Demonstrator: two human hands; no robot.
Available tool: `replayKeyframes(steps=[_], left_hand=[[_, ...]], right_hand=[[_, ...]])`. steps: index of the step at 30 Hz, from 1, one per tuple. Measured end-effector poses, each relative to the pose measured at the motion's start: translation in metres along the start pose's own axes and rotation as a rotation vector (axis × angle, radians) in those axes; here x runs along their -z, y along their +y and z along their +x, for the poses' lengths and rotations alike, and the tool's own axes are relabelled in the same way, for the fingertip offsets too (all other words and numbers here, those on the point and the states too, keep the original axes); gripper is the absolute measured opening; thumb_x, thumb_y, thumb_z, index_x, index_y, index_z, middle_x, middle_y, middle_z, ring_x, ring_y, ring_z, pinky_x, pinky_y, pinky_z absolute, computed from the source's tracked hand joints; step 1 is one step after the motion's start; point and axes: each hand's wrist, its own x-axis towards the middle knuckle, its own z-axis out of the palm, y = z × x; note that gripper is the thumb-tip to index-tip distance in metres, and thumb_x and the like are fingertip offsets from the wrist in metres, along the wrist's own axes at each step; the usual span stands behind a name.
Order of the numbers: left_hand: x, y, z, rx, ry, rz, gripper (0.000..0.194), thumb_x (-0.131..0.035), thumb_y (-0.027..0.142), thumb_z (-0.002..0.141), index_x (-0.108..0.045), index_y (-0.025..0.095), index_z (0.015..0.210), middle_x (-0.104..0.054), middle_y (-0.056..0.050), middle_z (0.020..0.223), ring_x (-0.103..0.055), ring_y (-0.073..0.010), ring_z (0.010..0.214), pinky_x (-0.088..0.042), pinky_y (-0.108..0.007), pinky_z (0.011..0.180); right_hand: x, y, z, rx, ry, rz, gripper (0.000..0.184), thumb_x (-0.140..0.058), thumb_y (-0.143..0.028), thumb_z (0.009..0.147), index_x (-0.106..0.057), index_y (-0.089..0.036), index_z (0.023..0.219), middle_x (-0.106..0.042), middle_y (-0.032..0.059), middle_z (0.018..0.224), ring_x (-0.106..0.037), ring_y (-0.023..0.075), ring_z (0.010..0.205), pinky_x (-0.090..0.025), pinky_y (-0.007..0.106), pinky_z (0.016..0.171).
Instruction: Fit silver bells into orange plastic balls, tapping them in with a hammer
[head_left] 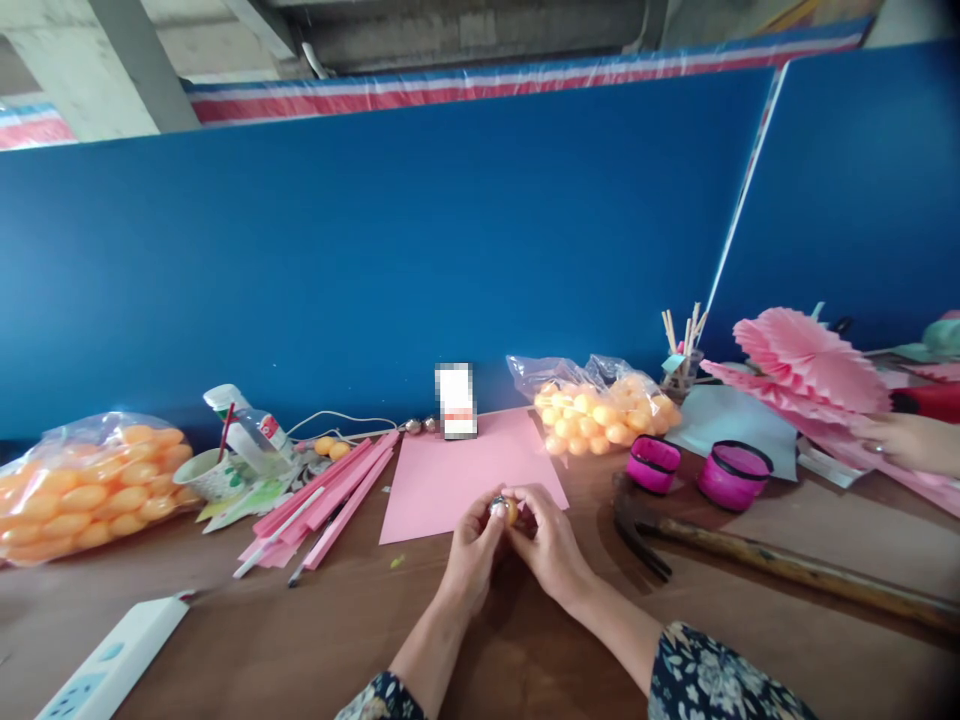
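Note:
My left hand (474,540) and my right hand (546,535) meet over the near edge of a pink paper sheet (465,475). Fingers of both are closed around a small round object (511,511), shiny silver on its left side and orange on its right. Whether this is one piece or two pressed together, I cannot tell. Beyond the hands, a phone (456,402) with a blurred-out screen stands upright at the sheet's far edge. Two small silver balls (421,425) lie to the left of it.
Clear bags of orange balls stand left (97,490) and right (592,415). Pink paper strips (337,490) and a power strip (112,660) lie left. On the right are a hammer (780,570), magenta rings (735,475) and another person's hand (911,440) at pink folded paper (817,365).

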Motion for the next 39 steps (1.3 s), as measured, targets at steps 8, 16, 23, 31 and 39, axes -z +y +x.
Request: replayKeyframes(steps=[8, 16, 23, 31, 39], left_hand=[[-0.001, 0.007, 0.001, -0.013, 0.121, -0.078, 0.035, -0.065, 0.033, 0.069, -0.059, 0.015, 0.098, -0.063, -0.005, 0.08, -0.06, -0.0142, 0.072, -0.047, -0.026, 0.069], [0.001, 0.008, 0.003, -0.002, 0.238, -0.084, 0.034, -0.065, 0.041, 0.066, -0.059, 0.015, 0.087, -0.061, -0.004, 0.078, -0.056, -0.01, 0.063, -0.043, -0.021, 0.057], [0.002, 0.01, 0.005, -0.055, 0.245, -0.055, 0.03, -0.062, 0.039, 0.069, -0.056, 0.015, 0.085, -0.054, 0.002, 0.065, -0.047, -0.0055, 0.051, -0.035, -0.017, 0.047], [0.002, 0.009, 0.003, -0.052, 0.222, -0.103, 0.028, -0.068, 0.035, 0.063, -0.056, 0.016, 0.079, -0.057, 0.001, 0.071, -0.05, -0.0056, 0.054, -0.038, -0.017, 0.05], [0.006, 0.007, 0.002, -0.075, 0.228, 0.068, 0.028, -0.064, 0.039, 0.067, -0.052, 0.014, 0.065, -0.051, 0.004, 0.056, -0.041, -0.0027, 0.04, -0.029, -0.015, 0.039]], right_hand=[[-0.001, -0.003, -0.001, -0.002, -0.019, -0.07, 0.038, -0.058, -0.018, 0.074, -0.049, -0.023, 0.111, -0.055, 0.0059, 0.101, -0.055, 0.0168, 0.082, -0.049, 0.032, 0.074], [0.0, 0.005, -0.001, -0.033, 0.023, -0.122, 0.032, -0.05, -0.027, 0.081, -0.047, -0.021, 0.112, -0.055, 0.0077, 0.1, -0.054, 0.0157, 0.073, -0.05, 0.03, 0.064], [-0.001, 0.007, -0.001, -0.056, 0.029, -0.131, 0.029, -0.047, -0.03, 0.083, -0.048, -0.02, 0.11, -0.055, 0.0086, 0.1, -0.055, 0.0158, 0.074, -0.051, 0.03, 0.065], [-0.002, 0.009, -0.001, -0.054, 0.067, -0.114, 0.026, -0.047, -0.031, 0.083, -0.05, -0.02, 0.106, -0.056, 0.0074, 0.095, -0.054, 0.0153, 0.071, -0.05, 0.028, 0.06], [-0.001, 0.008, -0.001, -0.08, 0.043, -0.106, 0.021, -0.047, -0.031, 0.083, -0.05, -0.02, 0.102, -0.055, 0.006, 0.092, -0.054, 0.0153, 0.07, -0.049, 0.028, 0.063]])
